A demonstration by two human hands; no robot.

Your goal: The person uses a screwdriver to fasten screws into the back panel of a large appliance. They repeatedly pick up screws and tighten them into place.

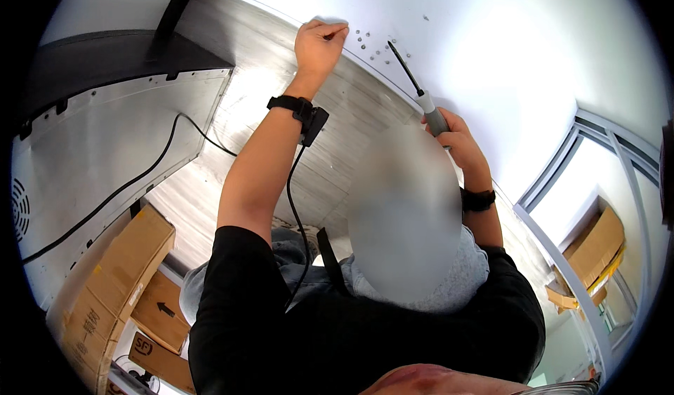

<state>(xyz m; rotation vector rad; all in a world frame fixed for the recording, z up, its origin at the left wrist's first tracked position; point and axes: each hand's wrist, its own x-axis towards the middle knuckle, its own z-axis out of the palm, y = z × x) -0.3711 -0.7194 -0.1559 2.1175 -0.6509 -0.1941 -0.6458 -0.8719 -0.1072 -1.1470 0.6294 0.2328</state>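
My right hand (458, 139) is wrapped round the grey handle of a screwdriver (430, 106). Its long black shaft slants up and left over a white tabletop (477, 37), and the tip is close to several small metal screws (378, 51). At the table's near edge, just left of those screws, my left hand (321, 48) has its thumb and fingertips pinched together. Anything between those fingertips is too small to make out. One more small piece (425, 18) lies apart, farther back on the white top.
A dark-topped metal cabinet (119, 114) stands at the left, with a black cable (158, 160) across its side. Cardboard boxes (116, 283) are stacked at the lower left. A grey metal frame (562, 255) and another carton (595, 248) are at the right.
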